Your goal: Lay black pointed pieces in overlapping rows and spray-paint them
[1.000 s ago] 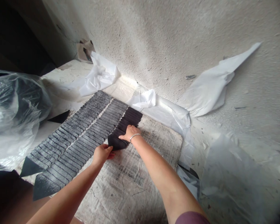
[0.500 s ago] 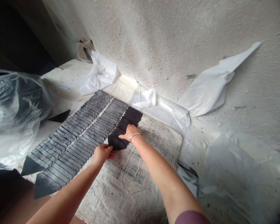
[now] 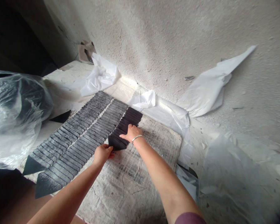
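Note:
Two long rows of overlapping dark pieces with a whitish coating, a left row [image 3: 70, 127] and a middle row [image 3: 91, 133], lie diagonally on a cloth-covered board [image 3: 135, 186]. Right of them is a shorter row of plain black pieces [image 3: 128, 119]. My left hand [image 3: 103, 153] pinches the near corner of the lowest black piece between thumb and fingers. My right hand [image 3: 132, 133], with a silver bangle at the wrist, rests on the right side of the black row, thumb spread from the fingers; its fingertips are partly hidden.
A clear plastic bag [image 3: 18, 115] with dark contents sits at the left, a loose black piece [image 3: 60, 117] beside it. Crumpled white sheets [image 3: 100, 76] lie along the rough wall [image 3: 158, 40]. Another white sheet [image 3: 206, 90] leans on the wall at right.
My right hand has shifted very slightly to the right on the black row. My left hand keeps its pinch at the corner. The camera view has moved a little.

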`<act>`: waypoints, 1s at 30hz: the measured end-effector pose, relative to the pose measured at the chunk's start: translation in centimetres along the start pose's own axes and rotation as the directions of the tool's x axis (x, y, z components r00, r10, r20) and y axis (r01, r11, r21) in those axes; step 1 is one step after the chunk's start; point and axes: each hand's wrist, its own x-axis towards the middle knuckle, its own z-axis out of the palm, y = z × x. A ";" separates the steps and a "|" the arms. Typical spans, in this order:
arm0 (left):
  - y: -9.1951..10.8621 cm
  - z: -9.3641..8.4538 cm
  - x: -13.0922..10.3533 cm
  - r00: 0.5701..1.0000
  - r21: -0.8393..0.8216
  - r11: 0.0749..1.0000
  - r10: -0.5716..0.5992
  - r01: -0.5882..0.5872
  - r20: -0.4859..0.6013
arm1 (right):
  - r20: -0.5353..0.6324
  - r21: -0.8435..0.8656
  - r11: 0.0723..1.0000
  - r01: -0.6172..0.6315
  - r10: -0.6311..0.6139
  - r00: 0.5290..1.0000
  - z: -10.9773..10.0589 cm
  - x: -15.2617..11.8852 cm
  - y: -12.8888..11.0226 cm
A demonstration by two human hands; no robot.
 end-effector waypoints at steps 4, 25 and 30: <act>-0.1 0.0 0.1 1.000 0.018 1.000 -0.001 0.002 -0.003 | 0.034 0.024 0.990 0.135 -0.136 0.990 0.1 -0.7 -0.6; 0.2 -0.4 -0.7 1.000 -0.009 1.000 -0.002 0.003 0.007 | 0.187 0.063 0.980 0.189 -0.198 0.962 1.7 0.0 -0.9; 0.0 -0.8 -0.7 0.999 0.018 0.999 -0.037 0.037 0.001 | 0.195 0.054 0.980 0.190 -0.197 0.961 1.6 -0.1 -1.0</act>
